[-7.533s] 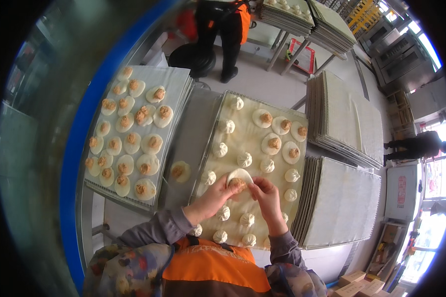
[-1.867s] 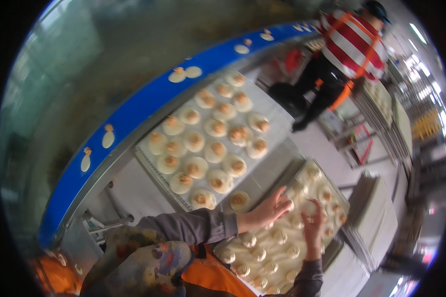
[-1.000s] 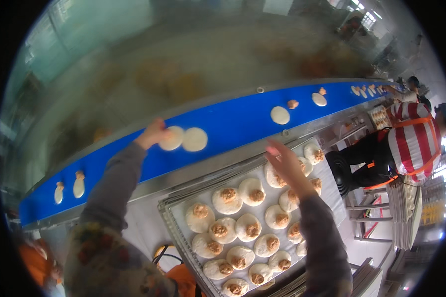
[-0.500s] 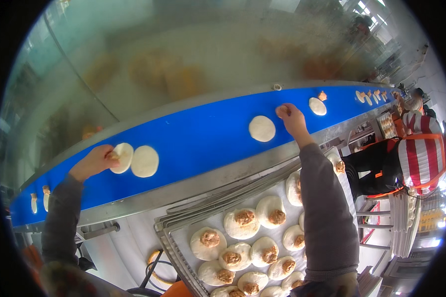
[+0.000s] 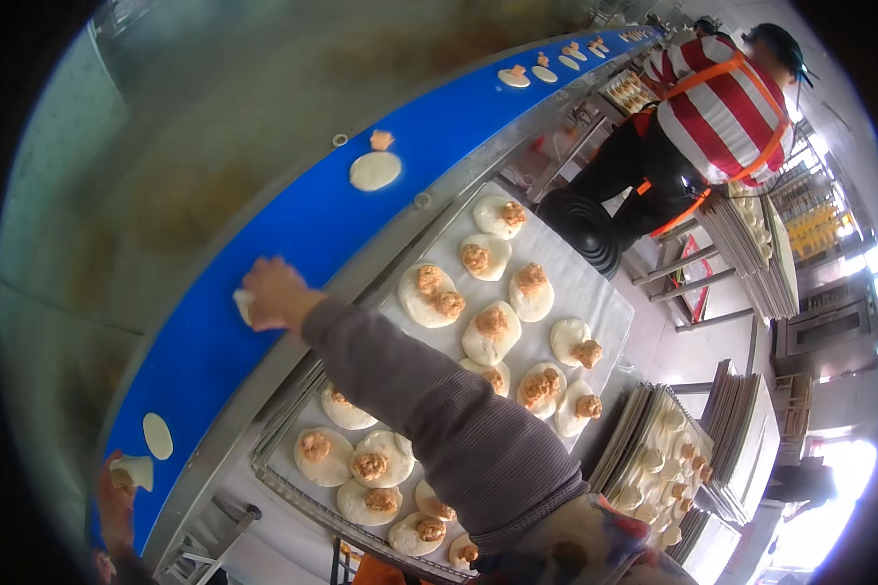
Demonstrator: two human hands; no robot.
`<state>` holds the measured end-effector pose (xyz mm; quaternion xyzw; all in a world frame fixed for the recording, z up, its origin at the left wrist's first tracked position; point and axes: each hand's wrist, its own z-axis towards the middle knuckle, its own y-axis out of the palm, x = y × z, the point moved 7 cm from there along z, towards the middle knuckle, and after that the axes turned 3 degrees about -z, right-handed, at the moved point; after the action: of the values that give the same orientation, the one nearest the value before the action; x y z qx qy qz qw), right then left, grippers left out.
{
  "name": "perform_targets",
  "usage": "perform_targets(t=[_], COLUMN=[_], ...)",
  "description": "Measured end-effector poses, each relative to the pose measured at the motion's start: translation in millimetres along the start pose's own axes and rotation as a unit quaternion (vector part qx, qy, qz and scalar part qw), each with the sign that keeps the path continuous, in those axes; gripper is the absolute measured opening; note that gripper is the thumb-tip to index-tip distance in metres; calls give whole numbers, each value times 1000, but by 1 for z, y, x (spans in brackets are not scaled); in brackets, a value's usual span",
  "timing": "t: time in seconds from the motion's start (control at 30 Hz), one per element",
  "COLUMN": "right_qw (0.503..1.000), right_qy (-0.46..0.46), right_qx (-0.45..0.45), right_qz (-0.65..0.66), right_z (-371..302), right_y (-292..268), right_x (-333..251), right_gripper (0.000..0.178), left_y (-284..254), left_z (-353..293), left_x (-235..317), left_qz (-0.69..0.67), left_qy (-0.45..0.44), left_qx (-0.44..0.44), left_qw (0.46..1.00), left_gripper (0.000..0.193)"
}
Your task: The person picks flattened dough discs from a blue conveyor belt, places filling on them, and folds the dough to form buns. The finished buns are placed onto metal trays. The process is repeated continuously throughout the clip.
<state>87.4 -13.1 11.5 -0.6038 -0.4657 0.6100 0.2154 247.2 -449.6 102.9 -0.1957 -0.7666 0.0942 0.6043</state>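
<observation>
Left hand (image 5: 117, 507): fingers pinching a bent dough round (image 5: 139, 473) at the lower-left of the blue belt (image 5: 205, 361).
Bent round's axis: roughly level across the view, free edge pointing right.
Loose dough round (image 5: 158, 436): flat on the belt, just beside the bent one, long axis steep, top leaning left.
Right hand (image 5: 281, 295): fingers curled over a partly hidden dough round (image 5: 243, 306); cannot tell their grip.
Its visible sliver: upright, pointing left.

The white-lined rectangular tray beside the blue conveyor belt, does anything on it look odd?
Yes: one white dough disc near the grey sleeve seems to carry two brown filling lumps, while most others show one.
</observation>
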Motion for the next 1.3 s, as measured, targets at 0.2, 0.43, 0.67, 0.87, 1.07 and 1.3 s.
perform_targets(t=[0.2, 0.43, 0.67, 0.87, 1.07, 1.3], right_qw=[946, 754, 861, 810, 862, 897], right_qy=[-52, 183, 417, 443, 470, 331], right_qx=[26, 304, 279, 239, 189, 288], right_qz=[319, 553, 87, 302, -12, 52], right_z=[-110, -328, -385, -414, -417, -430], right_y=[-79, -187, -153, -144, -158, -219], right_x=[40, 260, 349, 352, 346, 292], right_gripper=[75, 44, 50, 58, 60, 46], left_y=[170, 467, 701, 764, 718, 560], left_z=[15, 83, 137, 149, 114, 296], left_x=[128, 303, 305, 292, 320, 308], left_qz=[-115, -203, -99, 364, 346, 60], left_qy=[-11, 190, 72, 380, 540, 368], left_qx=[-151, -470, -550, -391, -185, 18], left_qw=[982, 838, 826, 755, 744, 928], left_gripper=[56, 49, 48, 49, 39, 18])
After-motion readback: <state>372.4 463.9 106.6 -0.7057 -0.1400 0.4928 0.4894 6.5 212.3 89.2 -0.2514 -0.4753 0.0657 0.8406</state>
